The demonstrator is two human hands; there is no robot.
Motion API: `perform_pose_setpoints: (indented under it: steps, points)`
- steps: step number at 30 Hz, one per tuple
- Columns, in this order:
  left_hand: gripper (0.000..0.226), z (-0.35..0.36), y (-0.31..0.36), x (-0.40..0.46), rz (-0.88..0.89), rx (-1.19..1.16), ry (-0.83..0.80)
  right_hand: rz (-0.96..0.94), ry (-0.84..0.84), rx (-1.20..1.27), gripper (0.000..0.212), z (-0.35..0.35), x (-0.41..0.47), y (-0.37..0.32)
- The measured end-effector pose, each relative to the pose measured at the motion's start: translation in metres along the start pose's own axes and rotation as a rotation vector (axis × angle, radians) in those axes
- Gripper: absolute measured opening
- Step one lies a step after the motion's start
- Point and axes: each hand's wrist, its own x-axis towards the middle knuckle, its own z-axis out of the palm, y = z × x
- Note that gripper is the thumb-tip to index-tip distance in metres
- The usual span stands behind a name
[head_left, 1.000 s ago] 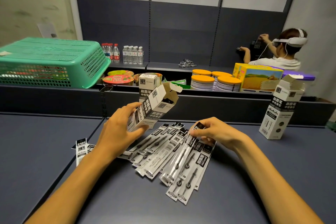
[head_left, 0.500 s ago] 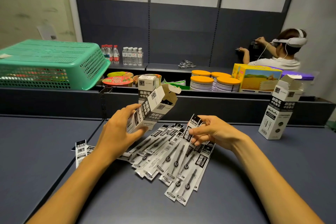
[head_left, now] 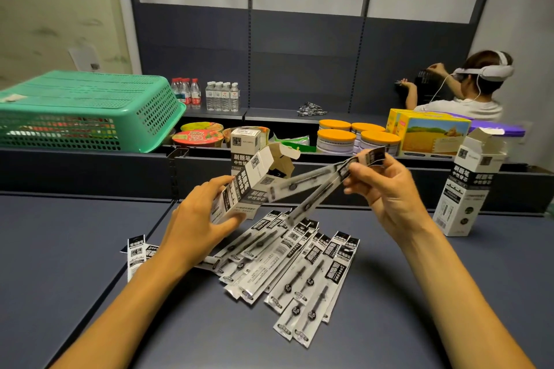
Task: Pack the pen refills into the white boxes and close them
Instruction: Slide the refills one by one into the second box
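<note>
Nearest, below both hands: a fan of flat black-and-white pen refill packets (head_left: 299,266) lying on the dark grey tabletop (head_left: 75,249), a few more packets (head_left: 136,252) peeking out left of the left forearm.

Above the fan, left hand (head_left: 198,219) curled round a tilted white cardboard box with black printing (head_left: 248,186), thumb under its lower end, fingers over the top; open mouth and raised flaps pointing up and right.

Just right of that, right hand (head_left: 386,189) raised off the table, fingertips pinching the black header ends of two lifted refill packets (head_left: 314,186); packets slanting down-left, their lower ends near the box's open mouth, blurred, not clearly inside.

Well right of the right hand: a second white box (head_left: 467,186) standing upright on the table, top flaps open.

Behind the held box, a third white box (head_left: 244,144) upright and closed.

Farther back: an upturned green plastic basket (head_left: 90,111) to the left, orange-lidded tins (head_left: 356,138) and a yellow carton (head_left: 431,135) beyond the right hand, small water bottles (head_left: 221,96) on the shelf, a person wearing a white headset (head_left: 467,90) at far right.
</note>
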Motion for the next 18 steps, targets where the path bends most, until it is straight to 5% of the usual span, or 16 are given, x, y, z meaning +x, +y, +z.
perform_pose_setpoints:
  steps: [6,10,18]
  points:
    - [0.069,-0.001,0.0014,0.0004,-0.001,0.009,0.006,-0.183,0.193,-0.025,0.036,0.0018,0.0036,-0.0039]
    - [0.069,-0.001,0.0015,0.0,0.004,0.004,-0.002,-0.286,0.257,-0.136,0.014,0.0032,0.0046,-0.0014]
    - [0.07,0.0005,-0.0002,0.0008,0.006,0.011,-0.018,-0.419,0.313,-0.21,0.015,0.0095,0.0055,0.0021]
